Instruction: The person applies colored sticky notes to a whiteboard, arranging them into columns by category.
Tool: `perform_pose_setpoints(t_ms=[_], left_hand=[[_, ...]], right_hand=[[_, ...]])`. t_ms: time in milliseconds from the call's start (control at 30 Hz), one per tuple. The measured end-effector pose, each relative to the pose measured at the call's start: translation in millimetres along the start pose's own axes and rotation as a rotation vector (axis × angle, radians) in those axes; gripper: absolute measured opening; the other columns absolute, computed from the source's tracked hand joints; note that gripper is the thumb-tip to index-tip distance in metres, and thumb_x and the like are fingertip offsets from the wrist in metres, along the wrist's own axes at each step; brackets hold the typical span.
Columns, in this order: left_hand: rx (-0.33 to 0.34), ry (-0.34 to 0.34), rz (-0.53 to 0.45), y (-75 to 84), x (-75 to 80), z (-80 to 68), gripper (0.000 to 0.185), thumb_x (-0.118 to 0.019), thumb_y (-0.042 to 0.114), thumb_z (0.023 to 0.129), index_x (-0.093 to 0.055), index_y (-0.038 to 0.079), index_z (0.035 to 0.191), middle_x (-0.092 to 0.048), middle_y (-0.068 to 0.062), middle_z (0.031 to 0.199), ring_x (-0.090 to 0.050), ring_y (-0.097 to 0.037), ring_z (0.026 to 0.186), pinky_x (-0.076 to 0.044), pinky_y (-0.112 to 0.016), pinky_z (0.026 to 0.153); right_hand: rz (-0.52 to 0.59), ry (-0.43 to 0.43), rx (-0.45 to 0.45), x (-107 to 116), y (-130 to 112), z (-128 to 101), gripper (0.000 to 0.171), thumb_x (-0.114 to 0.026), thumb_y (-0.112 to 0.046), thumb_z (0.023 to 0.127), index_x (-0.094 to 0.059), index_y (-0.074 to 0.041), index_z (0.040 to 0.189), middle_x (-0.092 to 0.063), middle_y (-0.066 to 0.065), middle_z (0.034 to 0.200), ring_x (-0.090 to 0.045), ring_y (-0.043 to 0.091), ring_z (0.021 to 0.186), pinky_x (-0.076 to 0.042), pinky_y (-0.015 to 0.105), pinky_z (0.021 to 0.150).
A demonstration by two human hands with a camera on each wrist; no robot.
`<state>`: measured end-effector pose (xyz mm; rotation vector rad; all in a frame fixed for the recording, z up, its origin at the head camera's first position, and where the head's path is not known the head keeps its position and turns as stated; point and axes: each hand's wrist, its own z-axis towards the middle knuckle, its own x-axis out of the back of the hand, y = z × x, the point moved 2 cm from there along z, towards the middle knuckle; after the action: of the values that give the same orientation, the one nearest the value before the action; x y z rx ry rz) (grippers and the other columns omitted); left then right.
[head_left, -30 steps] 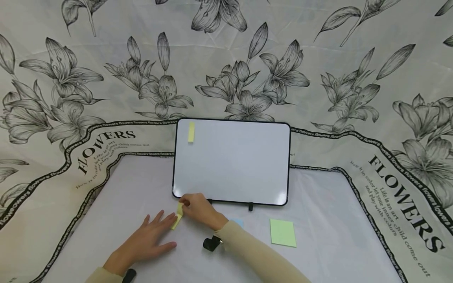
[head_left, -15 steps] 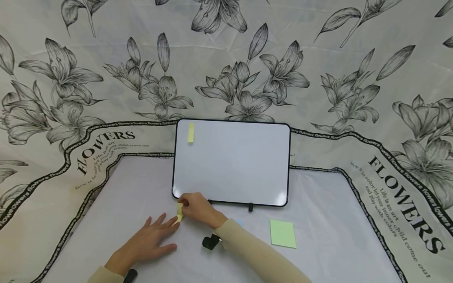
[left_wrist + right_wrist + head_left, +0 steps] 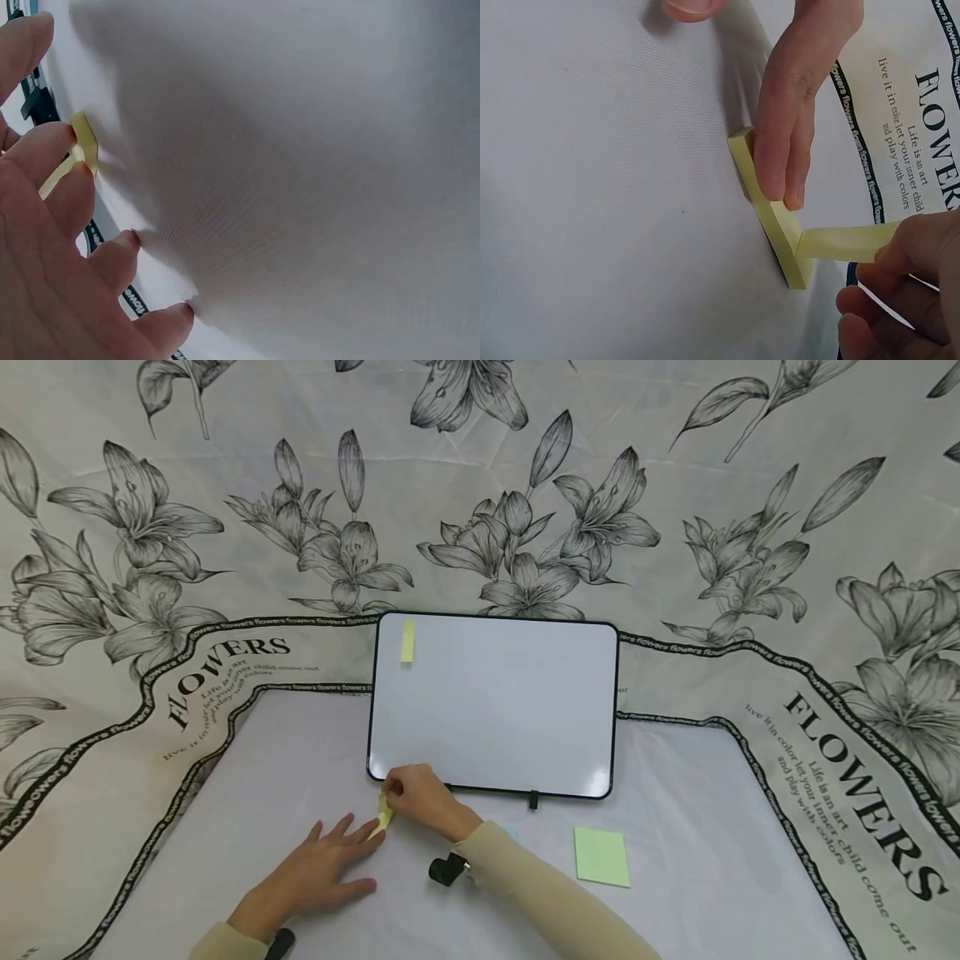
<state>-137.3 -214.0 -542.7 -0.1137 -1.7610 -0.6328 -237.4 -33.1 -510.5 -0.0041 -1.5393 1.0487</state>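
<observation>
- Left hand [image 3: 318,881], fingers straight, presses the yellow note pad [image 3: 769,210] flat on the table [image 3: 675,877] to steady it.
- Right hand [image 3: 422,800] pinches the top note [image 3: 847,243], peeling it off.

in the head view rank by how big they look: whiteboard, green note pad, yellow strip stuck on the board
1. whiteboard, by far the largest.
2. green note pad, much smaller; it lies nearer the camera, which flatters it a little.
3. yellow strip on the board's upper left corner, the smallest, a narrow sliver.
</observation>
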Motion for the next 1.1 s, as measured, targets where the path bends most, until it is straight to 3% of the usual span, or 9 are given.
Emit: perform_pose_setpoints(t_ms=[433,667,867,1100], left_hand=[[-0.006,-0.014,-0.009,-3.3,-2.7,-2.2,0.075,-0.066,0.061,0.092,-0.050,0.023,0.154,-0.044,-0.003,0.162,-0.036,-0.047,0.150,-0.023,-0.083,0.109],[-0.009,0.008,0.000,-4.9,-3.7,-3.6,0.074,-0.066,0.062,0.092,-0.051,0.024,0.154,-0.045,-0.001,0.162,-0.037,-0.046,0.149,-0.025,-0.082,0.109],[0.012,-0.013,-0.001,-4.5,-3.0,-3.1,0.075,-0.066,0.063,0.091,-0.050,0.025,0.154,-0.044,0.000,0.162,-0.036,-0.045,0.150,-0.024,-0.082,0.109],[0.014,-0.018,-0.030,-2.4,-1.8,-2.2,0.075,-0.067,0.063,0.091,-0.052,0.024,0.153,-0.044,-0.001,0.162,-0.035,-0.047,0.150,-0.023,-0.083,0.109]], right_hand=[[0.107,0.033,-0.036,-0.3,8.3,0.1,0.010,-0.070,-0.007,0.094,-0.079,-0.005,0.096,-0.079,0.005,0.091,-0.070,0.004,0.079,-0.050,0.011,0.066],[0.182,0.078,-0.094,9.3,15.4,3.5,0.011,-0.071,-0.008,0.093,-0.080,-0.003,0.096,-0.079,0.008,0.089,-0.070,0.005,0.075,-0.052,0.014,0.062],[0.214,0.085,-0.132,18.6,17.4,6.9,0.013,-0.070,-0.009,0.094,-0.080,-0.002,0.097,-0.079,0.009,0.090,-0.068,0.005,0.072,-0.052,0.015,0.060],[0.200,0.132,-0.109,29.2,17.0,12.3,0.013,-0.069,-0.008,0.095,-0.080,-0.001,0.096,-0.079,0.010,0.088,-0.071,0.010,0.074,-0.054,0.018,0.062]])
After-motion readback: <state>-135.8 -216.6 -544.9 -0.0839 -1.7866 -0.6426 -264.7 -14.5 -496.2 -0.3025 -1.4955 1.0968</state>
